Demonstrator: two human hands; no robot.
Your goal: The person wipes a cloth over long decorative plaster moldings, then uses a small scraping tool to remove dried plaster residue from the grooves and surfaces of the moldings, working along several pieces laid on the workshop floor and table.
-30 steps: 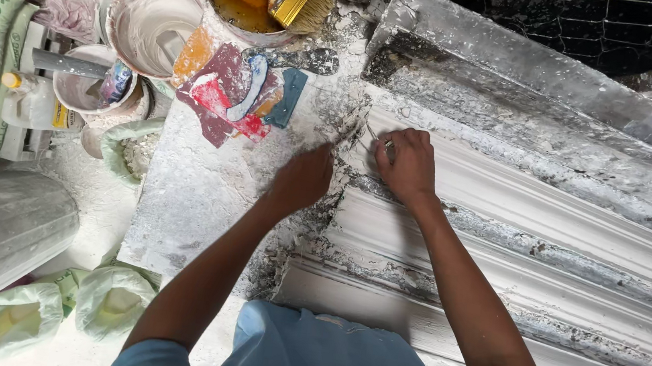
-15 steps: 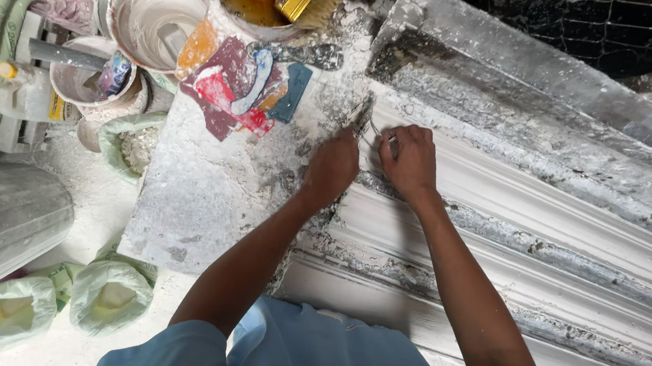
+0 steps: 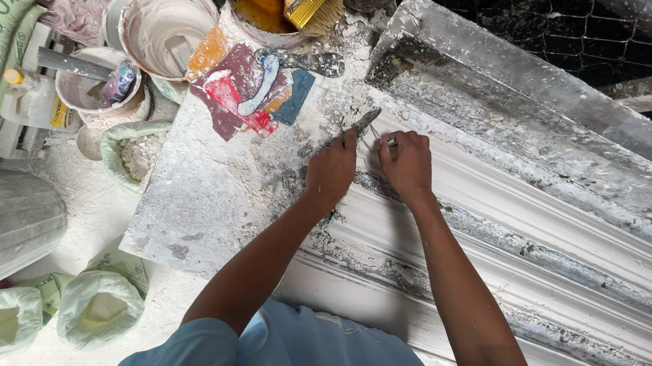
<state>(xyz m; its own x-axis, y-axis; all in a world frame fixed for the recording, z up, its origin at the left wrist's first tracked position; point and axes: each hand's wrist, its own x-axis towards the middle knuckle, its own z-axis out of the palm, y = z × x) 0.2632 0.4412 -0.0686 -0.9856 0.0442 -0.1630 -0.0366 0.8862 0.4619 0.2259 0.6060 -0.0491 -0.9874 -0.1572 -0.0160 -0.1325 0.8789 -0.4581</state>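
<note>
- Left hand [image 3: 332,169]: gripping scraper [image 3: 365,121], blade working at moulding [image 3: 547,230] far-left end.
- Right hand [image 3: 407,163]: pressing moulding, fingers curled; grip unclear.
- Advice: keeping blade shallow, bracing firmly.

The small metal scraper [image 3: 366,120] is thin, grey and dusty with plaster. It slants up toward one o'clock. It lies on the end of the long white moulding [image 3: 544,254], which runs toward four o'clock.

The one camera sits on my head and looks almost straight down over my blue shirt and both forearms. It is close above the bench [image 3: 204,194], with the white plaster moulding [image 3: 544,254] running off to my right.
</note>
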